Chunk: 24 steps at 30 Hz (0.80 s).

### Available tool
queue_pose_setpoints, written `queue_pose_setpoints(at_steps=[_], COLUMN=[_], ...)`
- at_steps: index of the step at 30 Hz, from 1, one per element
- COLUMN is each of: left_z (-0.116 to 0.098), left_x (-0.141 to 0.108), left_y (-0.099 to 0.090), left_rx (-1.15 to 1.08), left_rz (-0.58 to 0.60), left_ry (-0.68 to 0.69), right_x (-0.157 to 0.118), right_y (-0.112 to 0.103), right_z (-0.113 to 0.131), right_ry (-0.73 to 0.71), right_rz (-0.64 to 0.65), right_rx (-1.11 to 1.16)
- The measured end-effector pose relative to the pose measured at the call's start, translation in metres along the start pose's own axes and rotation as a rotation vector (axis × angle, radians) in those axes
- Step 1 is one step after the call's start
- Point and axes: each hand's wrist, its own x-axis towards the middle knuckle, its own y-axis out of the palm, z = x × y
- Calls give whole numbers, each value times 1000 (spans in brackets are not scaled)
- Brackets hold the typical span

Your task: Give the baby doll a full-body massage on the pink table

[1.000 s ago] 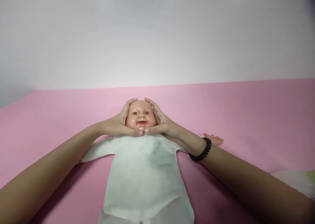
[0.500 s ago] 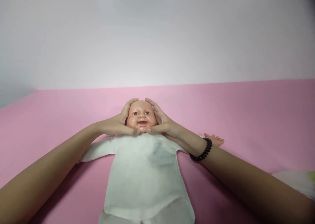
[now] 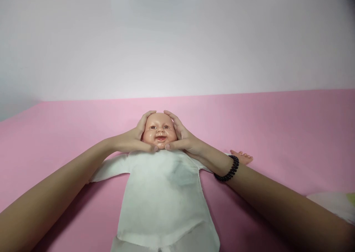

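A baby doll [image 3: 160, 128] lies on its back on a pink surface, its head at the far end and both arms spread out. It wears a white long-sleeved top [image 3: 158, 196]. My left hand [image 3: 138, 136] curves round the left side of the doll's head, with the thumb under the chin. Round the right side curls my right hand [image 3: 184, 136], its thumb also at the chin. The two thumb tips lie close together but apart. Fingers of both hands reach up toward the crown; the back of the head is hidden.
The pink surface [image 3: 277, 130] runs back to a pale wall [image 3: 177, 45]. At the lower right edge lies a whitish cloth [image 3: 330, 204] with a yellow-green patch, partly behind my right forearm. A black coiled band [image 3: 234, 169] circles my right wrist.
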Motion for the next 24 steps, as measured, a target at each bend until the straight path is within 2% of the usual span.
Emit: queue_pose_setpoints(at_steps=[9, 15, 24], left_z=[5, 4, 4], left_x=[2, 1, 0], left_y=[1, 3, -4], left_rx=[-17, -33, 17], left_rz=[-3, -13, 27], left_ry=[57, 42, 32], right_x=[-1, 0, -2], right_y=[2, 2, -2], right_z=[1, 1, 0], right_ry=[20, 20, 19], right_rz=[13, 1, 12], right_rx=[-25, -48, -2])
